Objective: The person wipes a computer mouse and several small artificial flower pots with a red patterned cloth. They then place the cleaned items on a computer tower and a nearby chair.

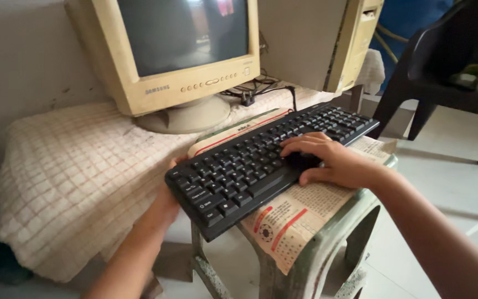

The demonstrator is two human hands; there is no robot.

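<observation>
A person's right hand [327, 159] lies flat, fingers spread, on a black computer keyboard [261, 160], while the left hand [168, 200] cups the keyboard's near-left end, its fingers hidden behind the edge. Under both hands, the keyboard rests on newspaper [289, 216] covering a worn stool [327, 243]. Beyond the hands, a beige CRT monitor [172, 55] sits on a cloth-draped table [73, 177].

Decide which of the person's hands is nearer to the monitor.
Left. The left hand grips the keyboard's near-left end, just below the monitor; the right hand rests on the keys, farther right.
</observation>
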